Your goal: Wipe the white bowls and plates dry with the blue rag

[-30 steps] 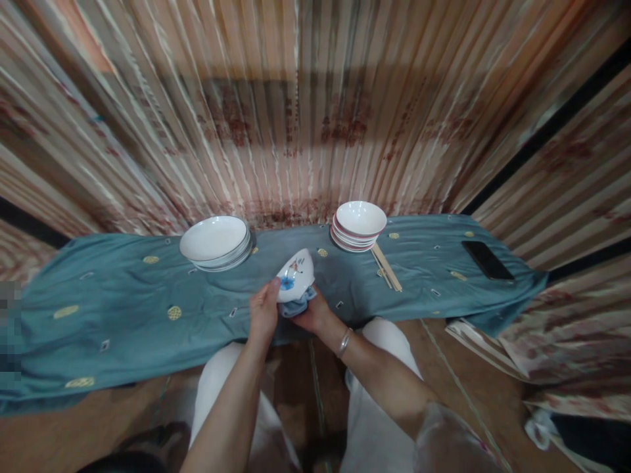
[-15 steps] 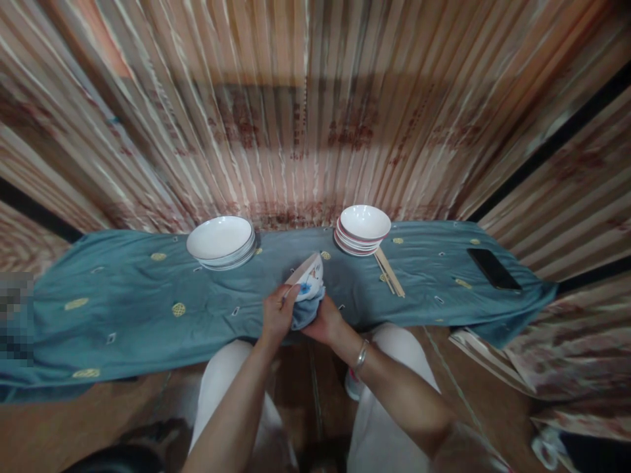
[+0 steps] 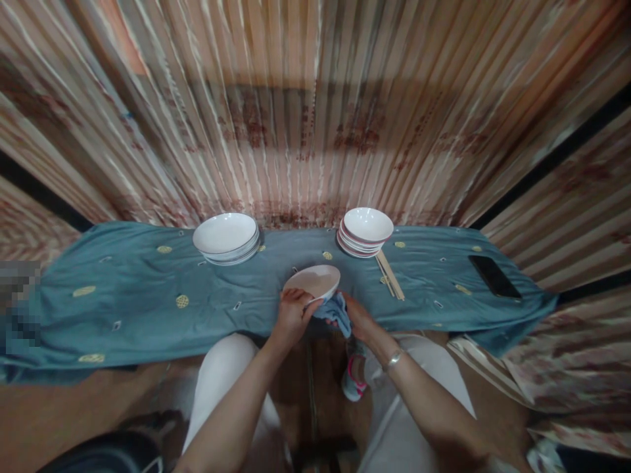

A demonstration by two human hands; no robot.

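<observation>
A white bowl [image 3: 315, 279] is tilted in front of me, its pale inside facing up. My left hand [image 3: 294, 314] grips its near left rim, fingers reaching over the edge. My right hand [image 3: 357, 315] is closed on a blue cloth [image 3: 336, 312], which lies against the bowl's lower right outside. The cloth and bowl partly hide the right fingers. Beyond the bowl, to the left, stands a stack of white plates [image 3: 227, 236]. A stack of smaller white bowls with reddish rims [image 3: 367, 226] stands to the right.
Wooden chopsticks [image 3: 390, 276] lie beside the right stack. A black phone [image 3: 494, 276] rests near the right end of the table, which has a teal patterned cloth [image 3: 133, 295]. Pleated curtains [image 3: 315, 131] hang behind and at both sides. My knees are under the front edge.
The bowl has turned from nearly on edge, with its flowered outside showing, to inside up. My right hand and the cloth have shifted right. The view has moved slightly.
</observation>
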